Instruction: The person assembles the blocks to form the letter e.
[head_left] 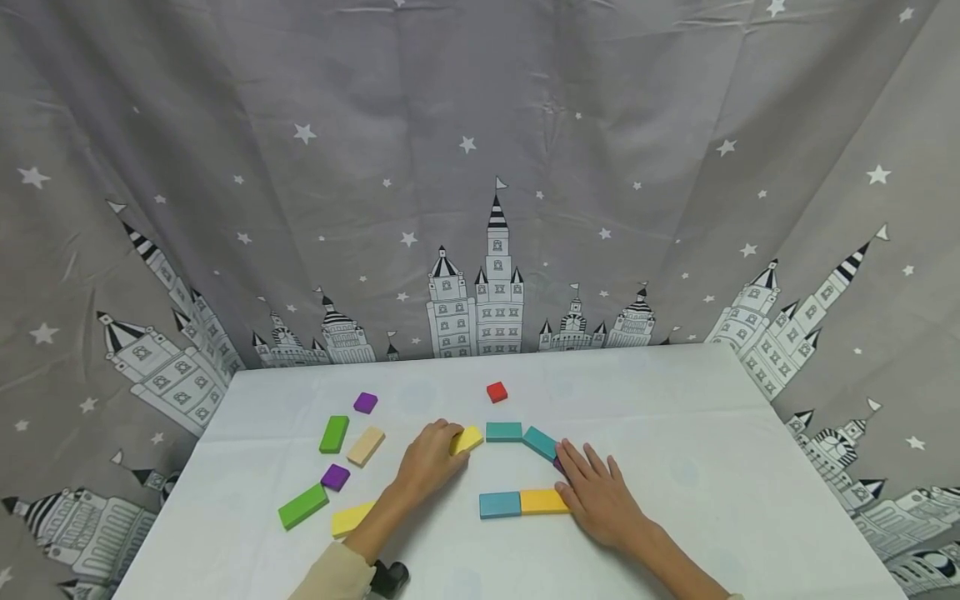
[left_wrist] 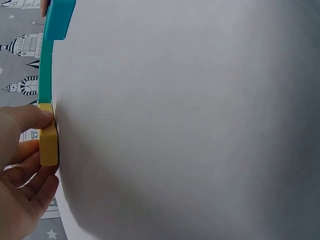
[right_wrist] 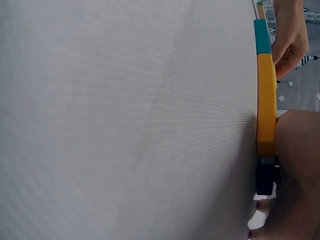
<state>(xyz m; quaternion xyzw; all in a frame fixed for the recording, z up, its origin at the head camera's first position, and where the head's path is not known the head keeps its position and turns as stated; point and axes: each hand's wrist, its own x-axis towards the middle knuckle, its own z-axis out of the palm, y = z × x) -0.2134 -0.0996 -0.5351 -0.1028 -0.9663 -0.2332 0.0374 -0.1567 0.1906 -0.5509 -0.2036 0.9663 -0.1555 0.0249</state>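
My left hand (head_left: 431, 458) pinches a yellow block (head_left: 467, 440) between thumb and fingers; in the left wrist view the yellow block (left_wrist: 49, 145) meets the end of a teal block. In the head view a teal block (head_left: 503, 432) lies just right of it, followed by a slanted teal block (head_left: 540, 443). A purple block (head_left: 558, 465), mostly hidden, shows at the fingertips of my right hand (head_left: 600, 496). That hand lies palm down with its fingers extended. Beside its thumb are a yellow-orange block (head_left: 543, 502) and a blue block (head_left: 500, 505), end to end.
Left of the hands lie green blocks (head_left: 334, 434) (head_left: 303, 506), purple blocks (head_left: 365, 402) (head_left: 335, 477), a beige block (head_left: 366, 447) and a yellow block (head_left: 351, 520). A small red block (head_left: 497, 392) sits farther back on the white table (head_left: 697, 433). A grey castle-print curtain (head_left: 570, 158) hangs behind.
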